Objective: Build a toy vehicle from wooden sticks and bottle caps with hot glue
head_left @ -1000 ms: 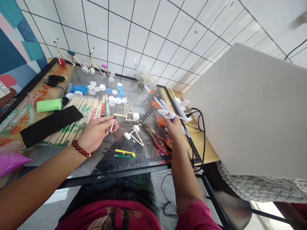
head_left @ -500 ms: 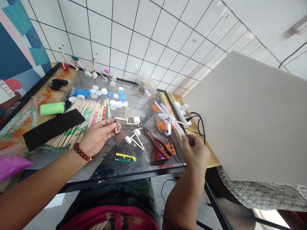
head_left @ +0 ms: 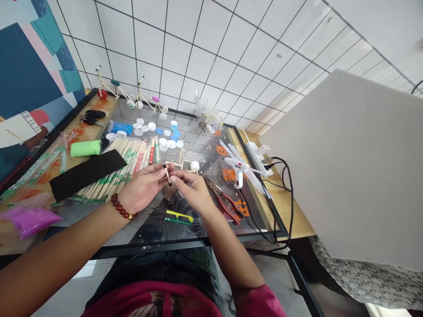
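Note:
A short wooden stick with black ends is pinched between the fingertips of my left hand, which wears a red bead bracelet. My right hand touches the stick's lower black end with thumb and fingers. Behind the hands lies a stick frame with a white cap wheel. Another frame is mostly hidden under my right hand. The yellow and green folding cutter lies nearer me, and red-handled pliers lie right of my right hand.
White glue gun and power strip are at the right. Bottle caps, wrapped chopsticks, a black sheet, and green and purple packs lie left and behind. Finished stick models stand at the back.
My right hand has moved left from beside the glue sticks to the black-ended stick. The left hand still holds that stick, now more tilted. The view has shifted slightly.

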A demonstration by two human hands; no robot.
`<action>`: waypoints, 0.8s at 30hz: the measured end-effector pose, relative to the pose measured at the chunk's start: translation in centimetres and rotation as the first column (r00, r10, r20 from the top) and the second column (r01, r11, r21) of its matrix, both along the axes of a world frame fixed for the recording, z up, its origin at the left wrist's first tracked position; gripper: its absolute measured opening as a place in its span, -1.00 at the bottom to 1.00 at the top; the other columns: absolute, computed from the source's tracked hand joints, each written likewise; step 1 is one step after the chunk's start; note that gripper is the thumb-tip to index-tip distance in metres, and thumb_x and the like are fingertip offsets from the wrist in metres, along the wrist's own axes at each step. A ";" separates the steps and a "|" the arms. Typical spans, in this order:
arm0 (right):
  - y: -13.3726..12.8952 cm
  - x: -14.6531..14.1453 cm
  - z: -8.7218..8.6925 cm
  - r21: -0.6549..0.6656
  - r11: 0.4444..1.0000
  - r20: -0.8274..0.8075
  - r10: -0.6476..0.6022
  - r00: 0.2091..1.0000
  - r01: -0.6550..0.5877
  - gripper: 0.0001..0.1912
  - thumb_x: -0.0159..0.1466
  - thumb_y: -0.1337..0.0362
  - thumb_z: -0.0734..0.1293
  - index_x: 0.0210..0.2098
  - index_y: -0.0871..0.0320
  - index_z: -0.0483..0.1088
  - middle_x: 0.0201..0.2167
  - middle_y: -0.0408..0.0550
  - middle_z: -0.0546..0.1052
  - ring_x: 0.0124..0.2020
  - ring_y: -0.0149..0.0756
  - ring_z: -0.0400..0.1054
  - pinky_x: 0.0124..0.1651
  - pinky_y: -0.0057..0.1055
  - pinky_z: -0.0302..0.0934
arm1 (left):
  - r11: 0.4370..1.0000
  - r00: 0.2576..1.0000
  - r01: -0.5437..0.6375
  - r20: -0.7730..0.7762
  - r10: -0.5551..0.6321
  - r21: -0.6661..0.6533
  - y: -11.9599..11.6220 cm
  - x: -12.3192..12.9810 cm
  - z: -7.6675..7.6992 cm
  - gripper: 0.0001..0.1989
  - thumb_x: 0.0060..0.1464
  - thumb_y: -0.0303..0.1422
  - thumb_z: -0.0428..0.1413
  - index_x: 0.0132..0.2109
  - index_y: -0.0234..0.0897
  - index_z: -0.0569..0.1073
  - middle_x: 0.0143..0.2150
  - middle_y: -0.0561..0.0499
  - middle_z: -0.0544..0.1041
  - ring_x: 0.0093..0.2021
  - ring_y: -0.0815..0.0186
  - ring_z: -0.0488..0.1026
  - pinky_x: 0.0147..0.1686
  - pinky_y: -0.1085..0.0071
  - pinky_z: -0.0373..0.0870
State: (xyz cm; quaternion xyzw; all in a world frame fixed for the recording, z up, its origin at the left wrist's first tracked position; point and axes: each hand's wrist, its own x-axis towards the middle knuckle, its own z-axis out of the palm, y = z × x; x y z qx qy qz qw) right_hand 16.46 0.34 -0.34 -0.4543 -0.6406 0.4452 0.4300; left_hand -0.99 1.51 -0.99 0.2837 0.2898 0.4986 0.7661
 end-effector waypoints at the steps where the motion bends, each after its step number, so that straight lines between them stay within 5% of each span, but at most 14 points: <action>1: -0.1 -0.1 -0.1 0.001 1.000 -0.023 0.002 1.000 -0.001 -0.71 0.30 0.02 0.43 -0.21 0.11 0.64 -0.30 -0.09 0.66 -0.29 -0.30 0.46 -0.18 -0.36 0.35 | 1.000 1.000 0.003 -0.013 -0.002 0.009 0.0 0.1 0.0 -0.78 -0.04 -0.36 0.45 -0.19 -0.28 0.71 -0.06 -0.09 0.70 -0.05 0.26 0.58 0.01 0.42 0.50; 7: -0.3 -0.1 0.2 -0.003 1.000 -0.070 -0.020 0.997 0.020 -0.75 0.26 0.06 0.45 -0.36 0.13 0.61 -0.44 -0.13 0.58 -0.43 -0.39 0.33 -0.30 -0.42 0.26 | 1.000 0.998 -0.008 -0.064 0.009 0.016 -0.2 0.4 0.4 -0.74 -0.12 -0.27 0.48 -0.25 -0.25 0.73 -0.07 -0.11 0.70 -0.08 0.22 0.58 -0.02 0.36 0.50; 17: -0.7 0.2 0.5 -0.061 0.998 -0.098 -0.039 0.994 0.033 -0.72 0.22 0.04 0.44 -0.42 0.14 0.58 -0.52 -0.16 0.50 -0.48 -0.42 0.25 -0.38 -0.46 0.17 | 0.978 0.942 -0.187 -0.265 0.206 0.093 -0.7 1.0 1.4 -0.70 -0.31 -0.21 0.52 -0.35 -0.19 0.73 -0.17 -0.10 0.72 -0.04 0.12 0.58 0.01 0.23 0.46; 24: -1.0 0.1 0.7 0.032 0.995 -0.019 -0.089 0.996 0.090 -0.74 0.23 0.10 0.40 -0.45 0.14 0.57 -0.55 -0.17 0.46 -0.48 -0.40 0.24 -0.36 -0.45 0.20 | 0.962 0.910 -0.227 -0.319 0.265 0.154 -0.8 1.0 1.6 -0.70 -0.30 -0.19 0.51 -0.35 -0.17 0.73 -0.18 -0.10 0.72 0.09 0.05 0.56 0.16 0.18 0.43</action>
